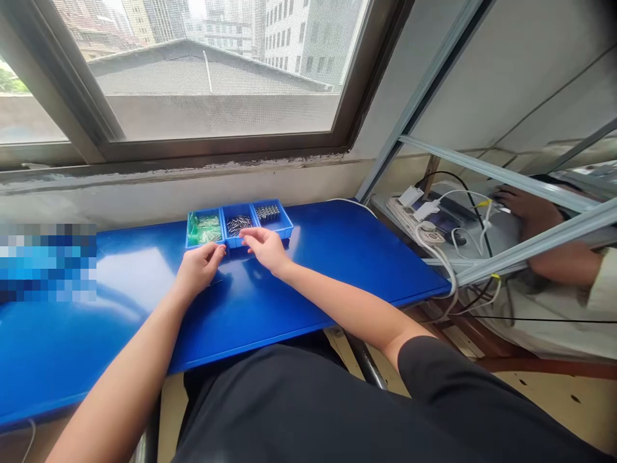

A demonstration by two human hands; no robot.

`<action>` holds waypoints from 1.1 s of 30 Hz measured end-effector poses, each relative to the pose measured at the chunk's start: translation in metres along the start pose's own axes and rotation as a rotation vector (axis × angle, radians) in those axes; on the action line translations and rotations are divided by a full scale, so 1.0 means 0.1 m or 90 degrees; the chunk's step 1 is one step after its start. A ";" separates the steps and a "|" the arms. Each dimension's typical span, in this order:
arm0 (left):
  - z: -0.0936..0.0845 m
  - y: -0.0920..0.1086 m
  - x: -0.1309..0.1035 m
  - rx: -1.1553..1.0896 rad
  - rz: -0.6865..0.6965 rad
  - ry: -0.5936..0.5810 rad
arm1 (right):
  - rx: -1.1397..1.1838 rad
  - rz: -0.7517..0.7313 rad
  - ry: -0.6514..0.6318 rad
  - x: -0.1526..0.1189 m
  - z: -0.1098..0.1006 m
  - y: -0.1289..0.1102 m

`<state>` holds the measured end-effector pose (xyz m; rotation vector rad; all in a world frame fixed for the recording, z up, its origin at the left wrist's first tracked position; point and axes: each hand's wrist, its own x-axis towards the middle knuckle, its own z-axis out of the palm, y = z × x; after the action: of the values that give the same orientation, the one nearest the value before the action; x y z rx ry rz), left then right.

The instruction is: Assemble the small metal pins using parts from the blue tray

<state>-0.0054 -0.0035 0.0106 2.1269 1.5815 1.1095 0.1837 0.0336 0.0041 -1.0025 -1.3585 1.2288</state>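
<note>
My left hand [200,267] is closed in a pinch just in front of the left bin; what its fingertips hold, if anything, is too small to make out. Beneath it a thin dark line shows on the table, too faint to name. My right hand [267,249] reaches to the front edge of the middle bin, thumb and fingers stretched out and apart. Clear and green plastic pieces [208,226] fill the left bin. Slim, dark, shiny metal pieces [238,224] lie in the middle bin. Short grey-black cylindrical pieces [267,212] sit at the back of the right bin.
The joined blue bins [288,228] stand on a blue table [308,283] by the wall below a window. Right of the table are a metal frame [520,173], a power strip [414,218] with cables, and another person's arm [540,225]. A pixelated patch covers the far left.
</note>
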 end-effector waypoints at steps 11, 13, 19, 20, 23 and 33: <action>-0.03 0.04 0.00 0.039 -0.039 0.121 | -0.570 -0.433 -0.576 -0.40 0.07 -0.12; -0.02 0.03 0.00 0.038 -0.037 0.118 | -0.601 -0.439 -0.589 -0.42 0.07 -0.12; -0.01 0.01 0.00 0.037 -0.038 0.105 | -0.609 -0.433 -0.595 -0.35 0.05 -0.15; -0.01 0.01 0.00 0.037 -0.040 0.104 | -0.603 -0.433 -0.587 -0.34 0.04 -0.16; 0.00 0.01 0.00 0.032 -0.044 0.099 | -0.592 -0.427 -0.548 -0.31 0.03 -0.17; 0.00 0.03 -0.01 0.030 -0.053 0.084 | -0.601 -0.340 -0.431 -0.23 -0.01 -0.13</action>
<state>-0.0036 -0.0057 0.0125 2.0332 1.7548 1.2193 0.1888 0.0090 0.0134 -0.7213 -2.6648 0.4722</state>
